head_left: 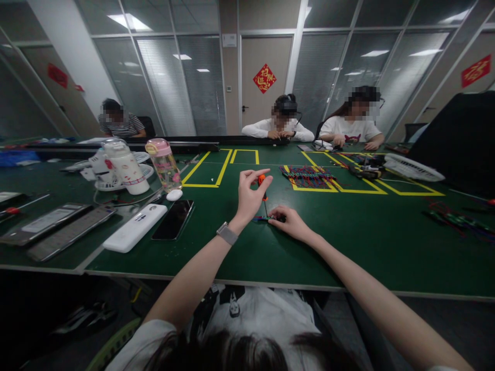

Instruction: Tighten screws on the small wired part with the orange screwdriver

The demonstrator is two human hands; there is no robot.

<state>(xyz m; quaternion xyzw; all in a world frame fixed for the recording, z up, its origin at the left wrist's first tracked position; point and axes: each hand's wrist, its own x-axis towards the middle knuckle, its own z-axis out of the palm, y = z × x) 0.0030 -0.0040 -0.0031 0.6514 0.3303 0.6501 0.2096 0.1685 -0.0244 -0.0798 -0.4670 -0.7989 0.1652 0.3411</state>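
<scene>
Small wired board (261,219), greenish with bluish leads, sits on the tabletop (371,237) under the screwdriver (262,180), right hand (291,222) fingers nearly closed on its end, presumably bracing it, left hand (249,195) fingers curled loosely round the orange handle, likely keeping the shaft near-vertical.

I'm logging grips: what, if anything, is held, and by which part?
The left hand holds the screwdriver by its orange handle; the right hand touches the small wired piece, its grip unclear.

place: office-like assembly workroom | glass partitions (198,82), blinds (164,77) — shared green worktable (328,252), yellow tape (199,185) | wired boards (309,176) — seated people (278,127)
</scene>
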